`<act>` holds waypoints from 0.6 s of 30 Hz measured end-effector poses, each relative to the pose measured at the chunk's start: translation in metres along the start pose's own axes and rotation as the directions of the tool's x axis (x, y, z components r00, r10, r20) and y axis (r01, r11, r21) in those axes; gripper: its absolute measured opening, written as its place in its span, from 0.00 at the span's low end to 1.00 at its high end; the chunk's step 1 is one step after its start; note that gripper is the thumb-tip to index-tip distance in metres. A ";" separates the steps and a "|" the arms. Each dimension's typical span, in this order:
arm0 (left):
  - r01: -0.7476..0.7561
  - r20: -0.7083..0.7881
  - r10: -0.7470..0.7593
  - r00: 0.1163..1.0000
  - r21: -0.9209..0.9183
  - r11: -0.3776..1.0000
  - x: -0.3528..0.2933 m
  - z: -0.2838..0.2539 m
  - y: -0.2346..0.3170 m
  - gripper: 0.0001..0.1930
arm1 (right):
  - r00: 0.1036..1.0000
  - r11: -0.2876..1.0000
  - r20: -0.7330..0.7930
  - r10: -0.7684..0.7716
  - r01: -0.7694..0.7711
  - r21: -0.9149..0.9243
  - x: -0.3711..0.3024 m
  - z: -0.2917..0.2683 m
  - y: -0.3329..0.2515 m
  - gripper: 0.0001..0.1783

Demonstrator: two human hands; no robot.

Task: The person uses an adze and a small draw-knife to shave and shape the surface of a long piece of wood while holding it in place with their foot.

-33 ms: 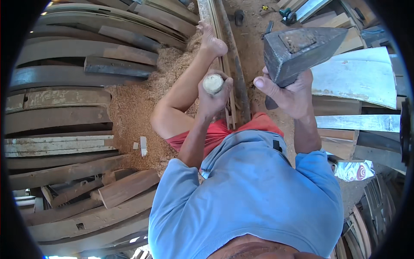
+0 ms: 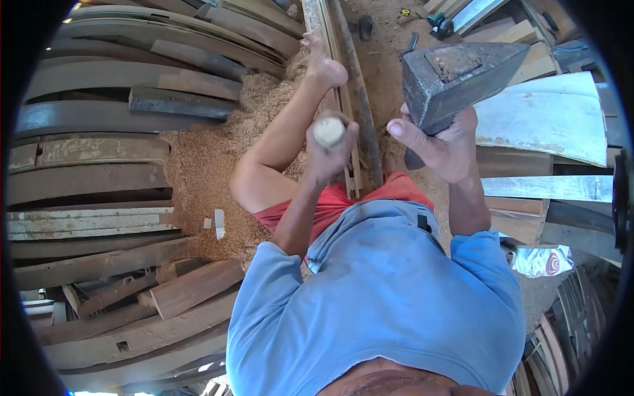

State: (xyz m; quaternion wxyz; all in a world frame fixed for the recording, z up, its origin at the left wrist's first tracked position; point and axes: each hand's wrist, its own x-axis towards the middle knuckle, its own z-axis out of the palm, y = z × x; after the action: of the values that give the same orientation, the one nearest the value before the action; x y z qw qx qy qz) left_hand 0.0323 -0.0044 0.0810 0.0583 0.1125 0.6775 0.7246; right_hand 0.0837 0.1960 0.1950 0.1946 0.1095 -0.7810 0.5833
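In front of my waist, my left hand [image 2: 332,148] is wrapped round an upright tool handle with a pale round end [image 2: 329,132]. Its lower part is hidden by the fist and the picture is smeared there. At the right, my right hand [image 2: 444,146] grips an axe just under its head; the heavy dark wedge-shaped axe head [image 2: 456,82] sits above the fingers, its sharp edge pointing right. A rusty patch marks its top face. My right thumb is stretched out to the left. The two tools are apart. Below my left fist, a long narrow wooden piece [image 2: 355,173] lies between my legs.
Stacked planks and beams [image 2: 99,158] fill the left side. Wood shavings [image 2: 198,178] cover the ground by my bent bare leg [image 2: 284,135]. A white board [image 2: 541,119] and more timber lie at the right. A green power tool [image 2: 441,25] rests at the far right.
My left hand has shifted slightly right and down with the handle, and is now blurred. The axe in my right hand has moved only a hair to the left.
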 end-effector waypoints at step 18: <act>-0.444 0.289 0.387 0.875 0.164 0.881 -0.106 -0.019 0.004 0.10 | 0.821 0.917 0.448 -0.355 0.399 -0.005 -0.024 0.015 -0.007 0.15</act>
State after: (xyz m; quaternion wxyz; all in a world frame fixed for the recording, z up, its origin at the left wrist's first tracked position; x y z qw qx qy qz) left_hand 0.1302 -0.0478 0.0753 -0.0286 0.3516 0.7022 0.6184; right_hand 0.1056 0.1785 0.1866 0.1305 0.3803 -0.7950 0.4541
